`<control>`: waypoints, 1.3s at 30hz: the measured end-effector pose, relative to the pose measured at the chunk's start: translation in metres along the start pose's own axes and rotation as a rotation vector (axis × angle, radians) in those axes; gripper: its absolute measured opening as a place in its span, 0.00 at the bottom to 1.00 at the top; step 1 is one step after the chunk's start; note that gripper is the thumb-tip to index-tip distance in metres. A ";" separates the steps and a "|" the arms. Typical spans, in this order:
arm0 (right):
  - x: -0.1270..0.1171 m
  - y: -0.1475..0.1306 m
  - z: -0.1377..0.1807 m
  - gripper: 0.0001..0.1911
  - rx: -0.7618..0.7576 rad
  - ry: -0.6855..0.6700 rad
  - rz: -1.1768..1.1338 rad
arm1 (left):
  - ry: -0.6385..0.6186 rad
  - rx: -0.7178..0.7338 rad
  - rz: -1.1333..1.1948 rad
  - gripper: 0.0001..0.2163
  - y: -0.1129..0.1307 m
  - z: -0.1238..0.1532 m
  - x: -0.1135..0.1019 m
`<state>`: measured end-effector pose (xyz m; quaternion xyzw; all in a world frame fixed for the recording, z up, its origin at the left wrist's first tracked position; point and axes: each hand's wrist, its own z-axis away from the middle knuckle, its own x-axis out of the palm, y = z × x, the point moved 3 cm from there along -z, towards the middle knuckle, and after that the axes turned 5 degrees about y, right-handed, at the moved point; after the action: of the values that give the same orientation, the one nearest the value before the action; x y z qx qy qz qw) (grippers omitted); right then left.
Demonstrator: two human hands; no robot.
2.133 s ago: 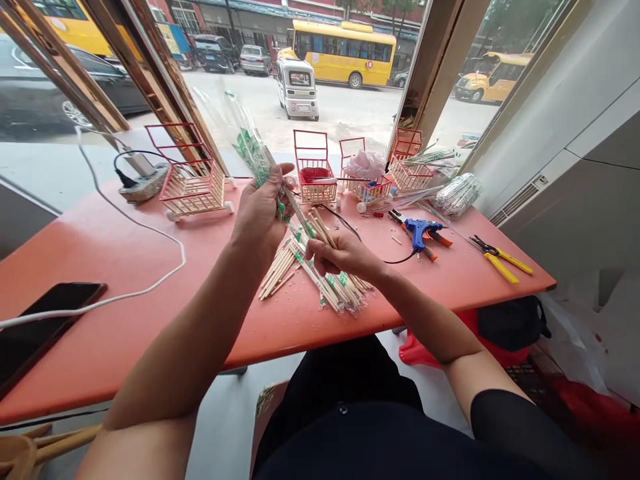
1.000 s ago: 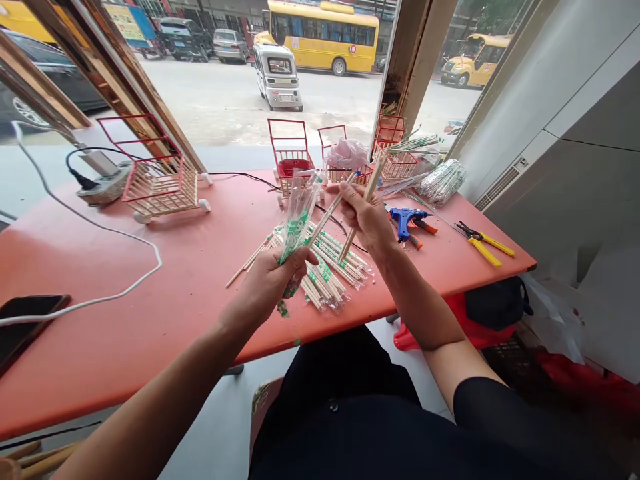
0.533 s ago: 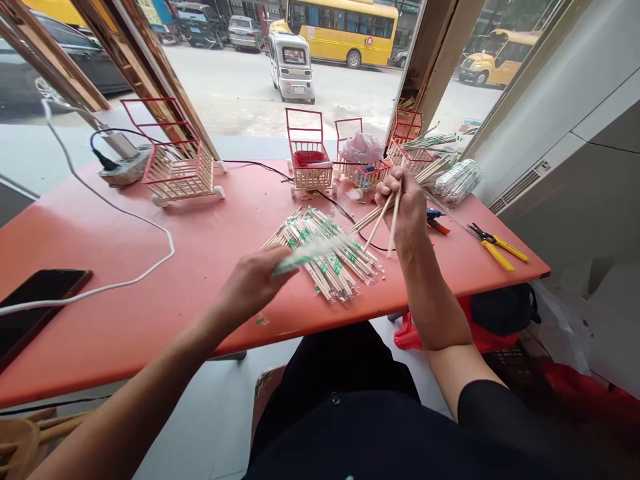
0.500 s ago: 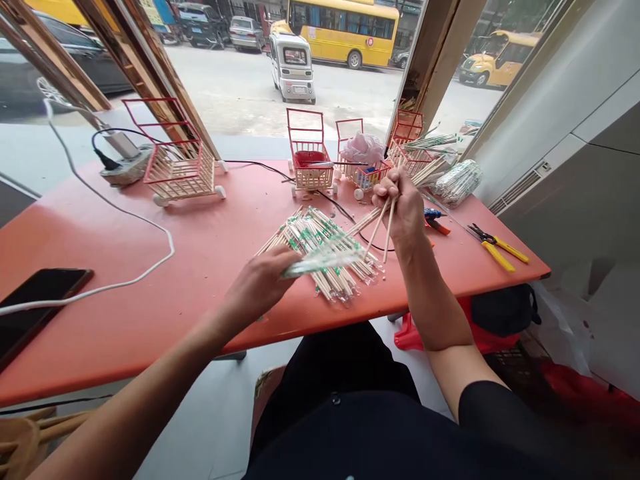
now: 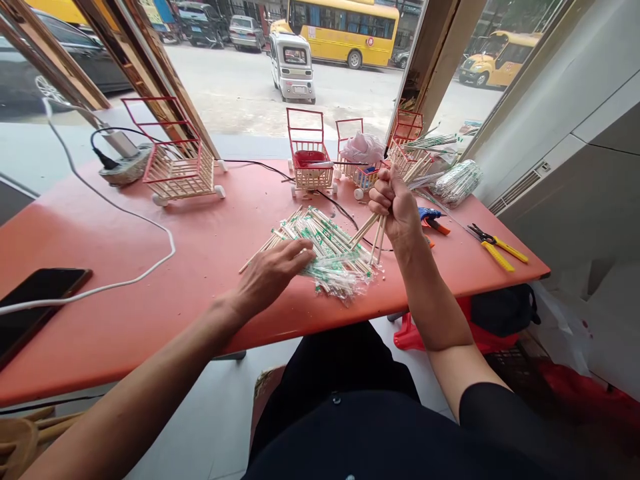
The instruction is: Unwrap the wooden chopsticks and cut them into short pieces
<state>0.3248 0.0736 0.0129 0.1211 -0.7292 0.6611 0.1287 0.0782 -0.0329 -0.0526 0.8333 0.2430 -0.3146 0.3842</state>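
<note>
wooden sticks in right fingers

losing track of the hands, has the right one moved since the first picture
Yes: against the yellow-handled pliers, the right hand has moved rightward and up in the picture; it now holds wooden sticks.

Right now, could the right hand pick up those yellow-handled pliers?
Probably not: the right hand is closed around wooden chopsticks, though nothing seems to lie over the yellow-handled pliers.
</note>
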 end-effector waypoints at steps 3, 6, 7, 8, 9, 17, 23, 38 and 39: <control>0.001 -0.001 0.003 0.19 -0.018 0.002 0.013 | 0.283 -0.166 0.188 0.04 0.008 -0.013 -0.028; 0.007 0.005 0.007 0.20 0.015 -0.100 0.056 | 0.461 -0.400 0.492 0.03 0.017 -0.031 -0.053; 0.012 0.010 0.010 0.22 0.043 -0.169 0.077 | 0.473 -0.463 0.644 0.05 0.021 -0.038 -0.057; 0.017 0.015 0.014 0.24 0.074 -0.253 0.101 | 0.487 -0.522 0.789 0.06 0.025 -0.045 -0.060; 0.023 0.021 0.020 0.27 0.105 -0.346 0.129 | 0.505 -0.570 0.906 0.06 0.028 -0.052 -0.061; 0.057 0.046 0.061 0.34 0.041 -0.780 0.349 | 0.605 -0.666 1.163 0.12 0.028 -0.088 -0.041; 0.055 0.050 0.060 0.33 -0.031 -0.640 0.398 | 0.626 -0.596 1.173 0.10 0.029 -0.085 -0.018; 0.032 0.032 0.034 0.35 0.122 -0.509 0.258 | 0.423 -0.643 1.116 0.13 0.033 -0.047 -0.001; 0.029 0.028 0.031 0.35 0.099 -0.450 0.214 | 0.371 -0.655 1.103 0.13 0.035 -0.041 0.001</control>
<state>0.2867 0.0448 -0.0054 0.1934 -0.7149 0.6623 -0.1137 0.1154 -0.0204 -0.0152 0.7160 -0.0737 0.1668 0.6739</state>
